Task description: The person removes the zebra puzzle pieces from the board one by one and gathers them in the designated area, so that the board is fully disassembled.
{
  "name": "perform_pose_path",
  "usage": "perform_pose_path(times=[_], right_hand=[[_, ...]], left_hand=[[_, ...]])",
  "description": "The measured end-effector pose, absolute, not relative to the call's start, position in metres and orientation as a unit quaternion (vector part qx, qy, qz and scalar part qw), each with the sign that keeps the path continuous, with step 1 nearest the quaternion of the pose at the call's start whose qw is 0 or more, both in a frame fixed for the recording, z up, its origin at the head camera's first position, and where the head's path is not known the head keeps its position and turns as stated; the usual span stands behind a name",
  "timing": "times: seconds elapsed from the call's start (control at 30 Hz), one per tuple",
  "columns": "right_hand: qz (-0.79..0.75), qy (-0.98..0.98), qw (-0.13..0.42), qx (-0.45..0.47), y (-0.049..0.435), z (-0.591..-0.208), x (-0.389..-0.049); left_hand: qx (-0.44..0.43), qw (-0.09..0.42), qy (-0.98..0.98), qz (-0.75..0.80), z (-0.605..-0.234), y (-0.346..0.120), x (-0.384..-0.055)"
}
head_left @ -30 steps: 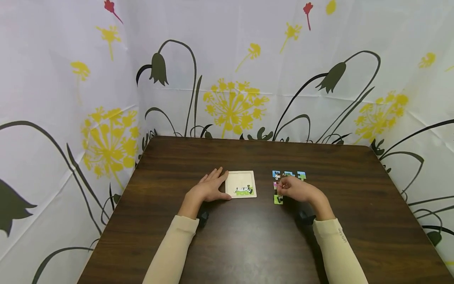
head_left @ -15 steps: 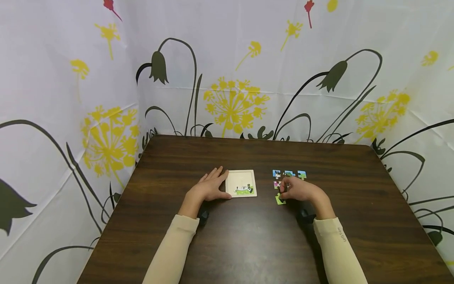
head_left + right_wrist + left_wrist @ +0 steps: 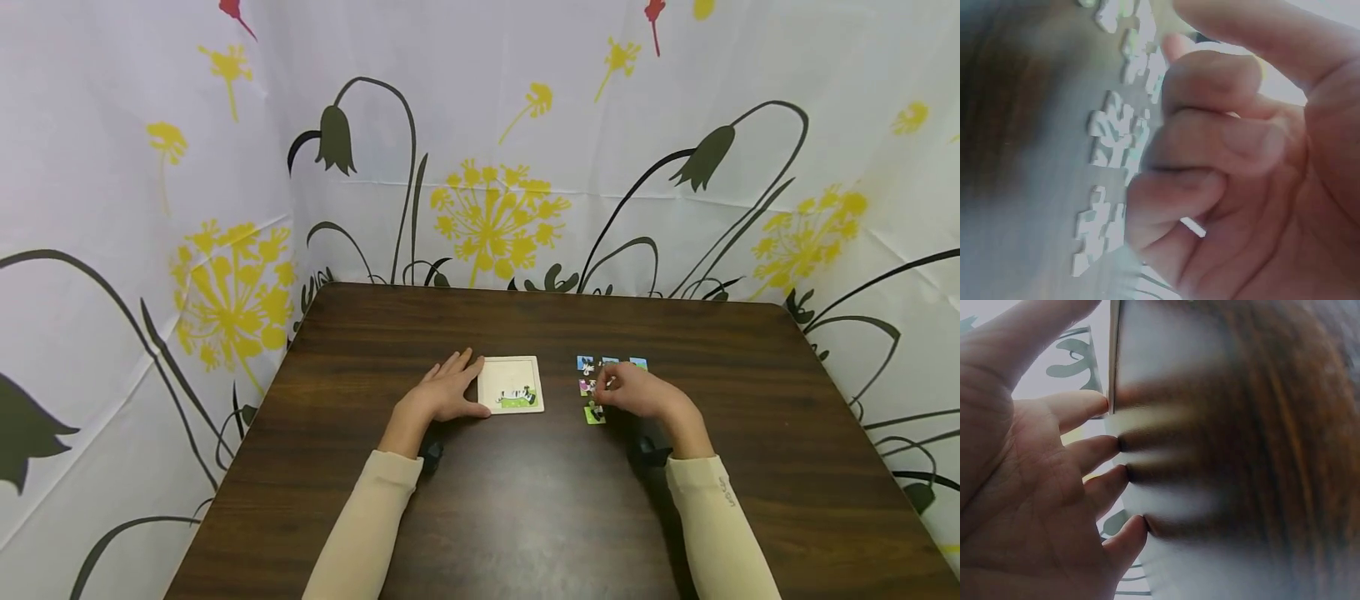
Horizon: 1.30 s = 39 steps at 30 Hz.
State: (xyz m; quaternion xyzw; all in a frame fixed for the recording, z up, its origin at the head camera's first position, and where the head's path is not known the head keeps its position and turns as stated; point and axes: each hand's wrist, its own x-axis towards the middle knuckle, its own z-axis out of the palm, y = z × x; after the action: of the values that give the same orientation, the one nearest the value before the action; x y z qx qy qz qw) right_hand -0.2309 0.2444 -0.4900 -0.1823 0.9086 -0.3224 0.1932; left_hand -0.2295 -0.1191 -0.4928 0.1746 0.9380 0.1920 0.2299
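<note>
My left hand (image 3: 447, 395) lies beside a square light wooden puzzle board (image 3: 507, 372), its spread fingers and thumb along the left edge. In the left wrist view the index fingertip (image 3: 1099, 403) meets the board's edge. A piece with a zebra and green ground (image 3: 517, 398) sits in the board's lower right. My right hand (image 3: 637, 390) pinches at the upper edge of a green and black puzzle piece (image 3: 595, 415), thumb and index together. Its other fingers (image 3: 1191, 147) are curled; the fingertip contact is hidden in the right wrist view.
More puzzle pieces lie around the right hand: a blue one (image 3: 585, 364), a pink one (image 3: 587, 387) and a blue-green one (image 3: 638, 363), some partly covered. The dark wooden table (image 3: 517, 508) ends at the back against a flower-printed curtain (image 3: 480, 125).
The green and black piece has turned and shifted slightly right and away from me, with my right fingertips moving along. My left hand stays at the board.
</note>
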Motion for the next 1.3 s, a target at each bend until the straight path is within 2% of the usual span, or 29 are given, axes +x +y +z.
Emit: perform_pose_path(times=[0.13,0.37,0.6,0.87,1.3], right_hand=[[-0.33,0.908,0.172,-0.19,0.229,-0.489,-0.229],[-0.313,0.9,0.199,-0.227,0.169,-0.488,-0.231],[-0.257,0.92,0.195,-0.223,0.131,-0.497,-0.235],[-0.235,0.926,0.197,-0.22,0.12,-0.5,-0.236],[-0.281,0.903,0.209,-0.248,0.124,-0.507,-0.243]], left_hand=[[0.173,0.231,0.938,0.191,-0.494,-0.121,-0.231],[0.173,0.232,0.939,0.186,-0.494,-0.123,-0.231],[0.173,0.241,0.935,0.197,-0.501,-0.121,-0.231],[0.169,0.235,0.936,0.201,-0.503,-0.119,-0.231],[0.164,0.228,0.939,0.197,-0.496,-0.119,-0.23]])
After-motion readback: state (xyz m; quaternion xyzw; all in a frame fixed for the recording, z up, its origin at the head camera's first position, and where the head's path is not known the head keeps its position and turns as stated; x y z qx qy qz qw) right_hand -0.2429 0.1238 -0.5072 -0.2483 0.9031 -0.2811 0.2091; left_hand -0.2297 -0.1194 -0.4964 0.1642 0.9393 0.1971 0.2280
